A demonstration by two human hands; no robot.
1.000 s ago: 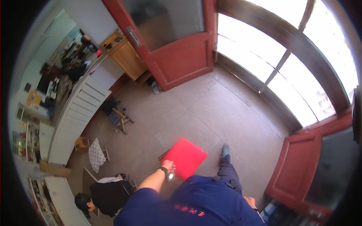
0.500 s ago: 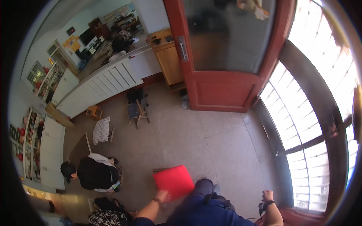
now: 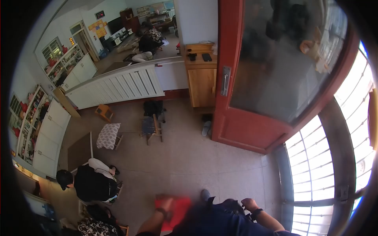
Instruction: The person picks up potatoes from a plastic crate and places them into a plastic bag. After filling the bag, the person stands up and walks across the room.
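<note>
A red cushion (image 3: 182,210), blurred, lies low in the view beside my dark blue clothing (image 3: 214,220). My left hand (image 3: 167,207) is over its left part and seems to touch it. Motion smears the fingers, so their grip does not show. A dark band circles the left wrist. My right hand (image 3: 249,204) is held in the air to the right of my body, fingers curled in with nothing visible in them. A dark strap (image 3: 256,213) sits on that wrist. One grey shoe (image 3: 205,194) shows on the floor ahead of me.
A red door (image 3: 240,129) with a glass pane stands ahead right, near barred windows (image 3: 311,157). A person in black (image 3: 92,183) sits at left; another in patterned clothing (image 3: 98,226) is lower left. A patterned-cushion stool (image 3: 108,135) and a folding stool (image 3: 151,128) stand further off.
The whole view has shifted, with the door now larger. My left hand has gone from the cushion's near-left edge to farther up its left part. My right hand is nearer my body.
</note>
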